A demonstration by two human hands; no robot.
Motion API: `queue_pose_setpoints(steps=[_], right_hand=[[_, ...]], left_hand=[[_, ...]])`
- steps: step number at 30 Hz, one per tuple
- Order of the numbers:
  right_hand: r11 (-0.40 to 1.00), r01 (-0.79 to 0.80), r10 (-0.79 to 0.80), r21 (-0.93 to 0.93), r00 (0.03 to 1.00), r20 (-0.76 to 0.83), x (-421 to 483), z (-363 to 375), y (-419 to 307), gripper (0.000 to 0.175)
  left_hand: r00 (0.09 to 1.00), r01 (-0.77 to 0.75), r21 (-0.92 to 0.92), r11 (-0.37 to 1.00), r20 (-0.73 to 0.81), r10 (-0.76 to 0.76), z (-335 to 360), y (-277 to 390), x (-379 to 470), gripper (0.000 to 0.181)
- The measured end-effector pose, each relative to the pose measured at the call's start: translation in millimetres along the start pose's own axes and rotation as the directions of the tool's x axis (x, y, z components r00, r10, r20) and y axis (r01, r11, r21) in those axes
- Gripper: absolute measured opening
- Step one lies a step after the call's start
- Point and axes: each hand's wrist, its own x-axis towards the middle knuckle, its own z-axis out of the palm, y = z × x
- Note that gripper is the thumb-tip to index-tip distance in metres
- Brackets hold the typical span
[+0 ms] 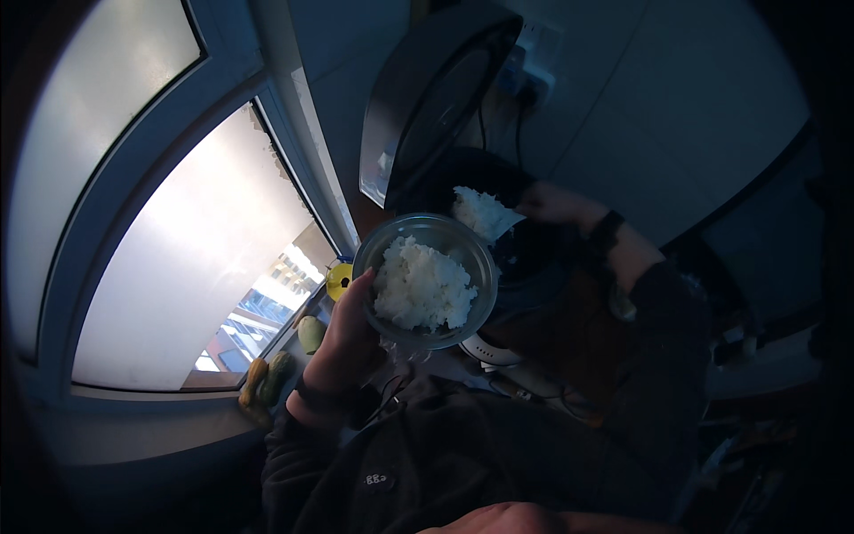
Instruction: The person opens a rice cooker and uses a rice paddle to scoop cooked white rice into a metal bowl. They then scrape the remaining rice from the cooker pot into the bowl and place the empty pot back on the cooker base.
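Note:
My left hand [350, 327] grips the near left rim of a round bowl [492, 294], which looks to be glass or metal. Cooked white rice [423, 284] lies in the bowl. Just beyond its far right rim, a clump of rice [482, 212] rests on what seems to be a rice paddle, pale at its visible edge. My right hand [547, 202] is closed around the paddle's end; its handle is hidden. Below that clump is the dark pot of a rice cooker, whose lid [434, 100] stands raised behind the bowl.
A frosted window [193, 253] fills the left side. Gourds or squashes [253, 380] and a pale green vegetable [311, 335] lie along the sill, near a yellow round object [339, 282]. Plugs [534, 83] and cords are at the wall behind the cooker. A small dish [622, 304] is at right.

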Motion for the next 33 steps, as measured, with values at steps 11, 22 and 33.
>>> queue_pose_setpoints(steps=[11,22,33], right_hand=[[0.996,0.012,0.001,0.086,0.988,-0.156,-34,-20,25,0.036],[0.824,-0.13,-0.084,-0.552,0.934,-0.346,-89,-51,-65,0.025],[0.568,-0.25,-0.375,-0.784,0.77,-0.517,-94,26,-96,0.005]], left_hand=[[0.986,0.071,0.314,0.947,0.123,-0.115,19,18,18,0.065],[0.991,0.047,0.247,0.968,0.112,-0.077,72,-25,84,0.073],[0.979,-0.125,0.179,0.976,0.18,0.092,69,-56,98,0.068]])
